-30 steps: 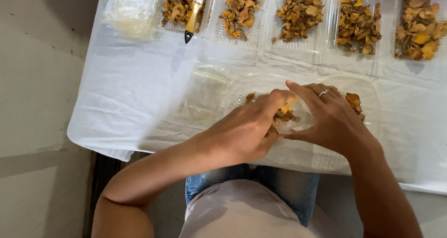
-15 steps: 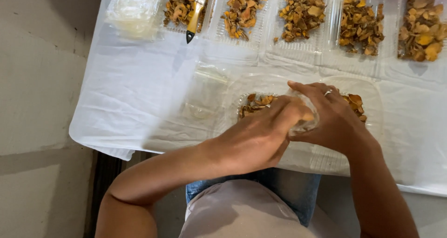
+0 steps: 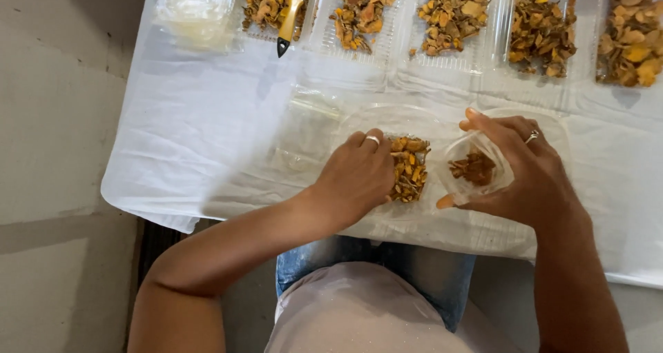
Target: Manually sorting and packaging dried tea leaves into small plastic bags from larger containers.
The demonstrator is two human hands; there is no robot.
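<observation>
Under left hand (image 3: pixel 359 177) dried pieces (image 3: pixel 409 170) half hidden, right hand (image 3: pixel 525 170) gripping clear bag (image 3: pixel 475 170)

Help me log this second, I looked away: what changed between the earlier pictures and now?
The hands parted. The left hand drew left onto the orange-brown dried pieces in the clear plastic tray; the right hand moved right, cupping a small clear plastic container of pieces. The filled trays, yellow-handled brush and white cloth stayed.
</observation>
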